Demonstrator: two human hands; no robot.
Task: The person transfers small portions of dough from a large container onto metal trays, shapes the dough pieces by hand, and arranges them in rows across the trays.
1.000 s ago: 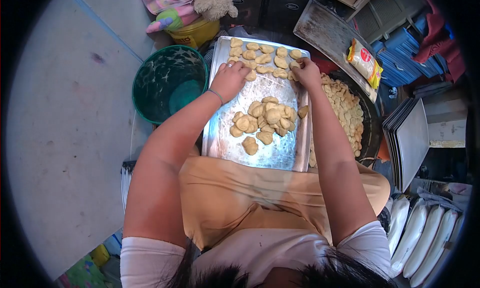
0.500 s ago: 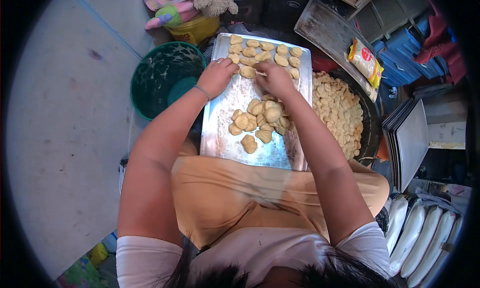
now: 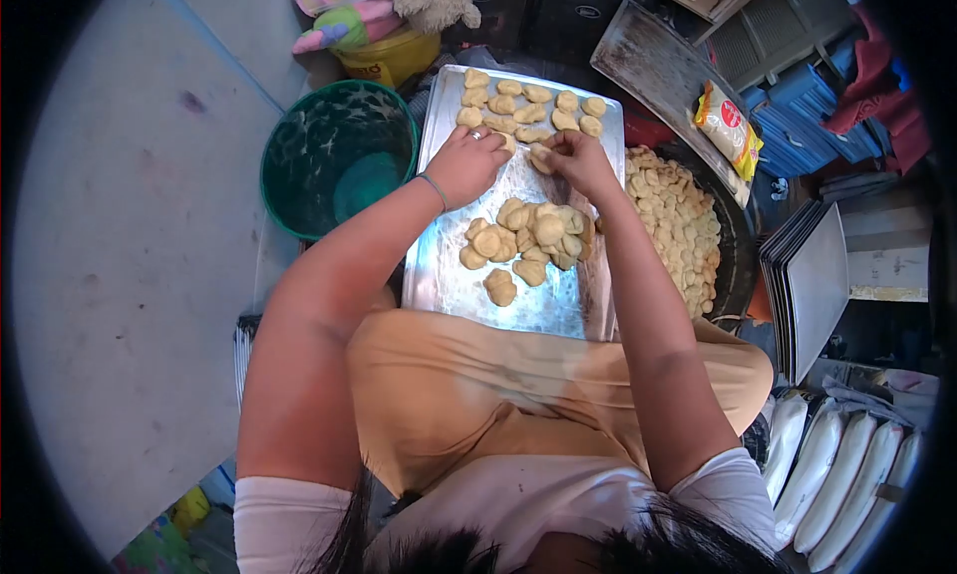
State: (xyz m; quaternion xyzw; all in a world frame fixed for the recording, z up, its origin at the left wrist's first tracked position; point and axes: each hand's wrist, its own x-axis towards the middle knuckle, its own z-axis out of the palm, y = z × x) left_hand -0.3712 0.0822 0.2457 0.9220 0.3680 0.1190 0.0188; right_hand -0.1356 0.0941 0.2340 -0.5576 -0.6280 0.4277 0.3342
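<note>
A metal tray (image 3: 449, 265) rests on my lap, with rows of flattened dough pieces (image 3: 533, 93) across its far end. Nearer to me on it lies a heap of dough pieces (image 3: 548, 228). My left hand (image 3: 472, 165) is over the tray's left side, its fingers lowered onto a dough piece at the front row; part of that piece is hidden. With thumb and fingers, my right hand (image 3: 578, 162) pinches another dough piece (image 3: 541, 158) just right of it, above the heap.
A green basin (image 3: 339, 160) stands left of the tray. To the right is a large dark round pan (image 3: 736, 245) full of dough pieces. Behind it a worn tray (image 3: 648, 56) carries a yellow packet (image 3: 729, 129). Stacked trays (image 3: 805, 285) and white packs (image 3: 822, 474) are farther right.
My right hand first moved left from the tray's right edge to the front row, then slightly right and down. My left hand shifted left, then back right onto the front row.
</note>
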